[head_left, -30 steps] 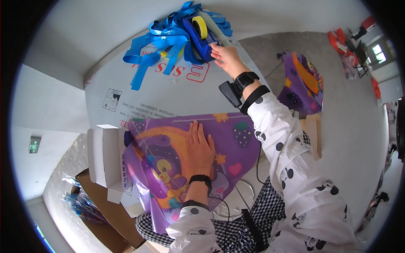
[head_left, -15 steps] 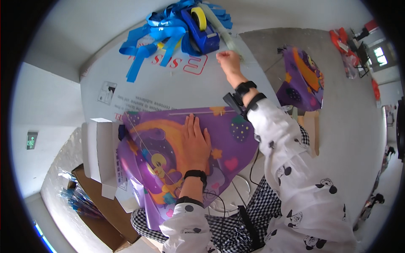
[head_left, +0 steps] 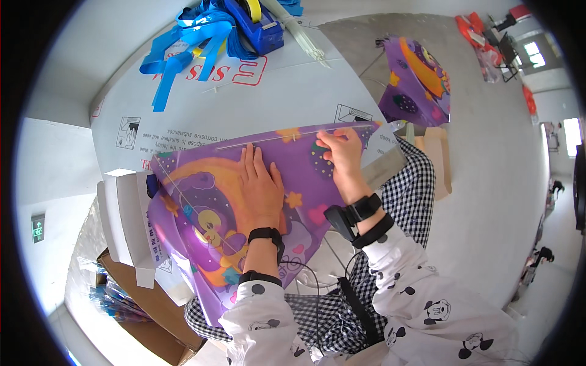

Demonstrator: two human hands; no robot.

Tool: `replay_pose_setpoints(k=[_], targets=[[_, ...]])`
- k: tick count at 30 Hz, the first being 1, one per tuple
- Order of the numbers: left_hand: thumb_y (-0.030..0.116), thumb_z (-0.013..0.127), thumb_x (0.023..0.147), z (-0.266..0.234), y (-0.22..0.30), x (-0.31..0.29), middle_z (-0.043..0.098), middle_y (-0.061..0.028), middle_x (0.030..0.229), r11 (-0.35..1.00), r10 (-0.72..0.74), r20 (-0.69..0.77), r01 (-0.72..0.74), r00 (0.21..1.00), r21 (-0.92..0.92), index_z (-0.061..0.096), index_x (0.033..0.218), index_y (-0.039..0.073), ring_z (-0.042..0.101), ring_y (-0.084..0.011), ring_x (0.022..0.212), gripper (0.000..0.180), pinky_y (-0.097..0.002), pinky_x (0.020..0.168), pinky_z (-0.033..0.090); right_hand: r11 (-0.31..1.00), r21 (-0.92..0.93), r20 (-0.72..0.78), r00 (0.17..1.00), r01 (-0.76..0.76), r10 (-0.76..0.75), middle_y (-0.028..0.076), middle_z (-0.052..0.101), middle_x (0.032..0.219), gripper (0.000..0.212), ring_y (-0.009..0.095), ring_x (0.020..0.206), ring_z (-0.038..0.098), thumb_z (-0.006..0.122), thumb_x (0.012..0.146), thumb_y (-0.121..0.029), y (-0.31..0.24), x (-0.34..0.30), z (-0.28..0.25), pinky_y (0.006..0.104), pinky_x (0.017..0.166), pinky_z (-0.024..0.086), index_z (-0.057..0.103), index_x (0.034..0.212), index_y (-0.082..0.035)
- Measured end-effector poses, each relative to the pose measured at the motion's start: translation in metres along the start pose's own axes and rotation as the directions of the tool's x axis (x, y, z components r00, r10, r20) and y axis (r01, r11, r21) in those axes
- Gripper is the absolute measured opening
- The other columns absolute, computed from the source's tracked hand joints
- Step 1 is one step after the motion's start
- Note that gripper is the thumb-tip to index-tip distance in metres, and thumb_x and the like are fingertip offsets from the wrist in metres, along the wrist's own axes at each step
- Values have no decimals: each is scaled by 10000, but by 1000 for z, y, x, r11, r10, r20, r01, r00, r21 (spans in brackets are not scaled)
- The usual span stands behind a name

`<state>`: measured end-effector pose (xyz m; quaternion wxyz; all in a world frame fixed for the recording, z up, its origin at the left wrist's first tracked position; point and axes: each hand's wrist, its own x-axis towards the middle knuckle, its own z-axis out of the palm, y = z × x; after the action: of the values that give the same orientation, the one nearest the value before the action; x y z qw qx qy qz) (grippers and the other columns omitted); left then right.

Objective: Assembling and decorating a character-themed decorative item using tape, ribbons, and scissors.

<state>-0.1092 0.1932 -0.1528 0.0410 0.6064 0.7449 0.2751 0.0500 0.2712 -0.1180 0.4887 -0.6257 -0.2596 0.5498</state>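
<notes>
A purple kite printed with an orange moon and a cartoon animal lies spread in front of me, partly on the white printed board. A thin pale rod runs along its far edge, and another thin rod crosses its left part. My left hand rests flat on the kite's middle, fingers stretched out just below the far rod. At the kite's far right edge, my right hand is curled with its fingertips pinched at the rod. Whatever those fingertips hold is too small to make out.
Blue ribbons, a blue tape dispenser and a bundle of pale sticks lie at the far side. Another purple kite is at the right. An open white box and a cardboard box stand left.
My right hand has come down from beside the bundle of sticks to the kite's far right edge. My left hand still lies flat on the kite. The whole view has shifted slightly.
</notes>
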Motion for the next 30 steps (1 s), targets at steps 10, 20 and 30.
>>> replay_pose_setpoints(k=[10, 20, 30], targets=[[177, 556, 933, -4, 3, 1, 464, -128, 1438, 1000, -7, -17, 7, 1000, 10, 514, 1290, 6, 406, -310, 1359, 399, -440, 1122, 340, 998, -51, -57, 998, -35, 32, 90, 629, 847, 290, 194, 710, 703, 734, 827, -60, 4, 2, 18, 283, 536, 434, 476, 957, -27], [183, 545, 933, -2, 0, 0, 463, -149, 1433, 1000, 7, -32, -7, 999, -6, 510, 1286, -3, 407, -314, 1357, 400, -454, 1122, 336, 989, -125, -93, 994, -75, 64, 98, 688, 835, 255, 180, 718, 713, 732, 821, -57, 8, 13, 23, 244, 519, 424, 486, 890, -60], [202, 536, 938, 0, -2, -2, 463, -140, 1439, 1000, -7, -20, 7, 1000, 12, 521, 1280, -1, 409, -300, 1359, 398, -446, 1113, 345, 956, -241, -122, 982, -170, 144, 133, 701, 841, 159, 236, 706, 718, 693, 831, -44, -9, 26, 35, 247, 485, 443, 664, 921, 84]])
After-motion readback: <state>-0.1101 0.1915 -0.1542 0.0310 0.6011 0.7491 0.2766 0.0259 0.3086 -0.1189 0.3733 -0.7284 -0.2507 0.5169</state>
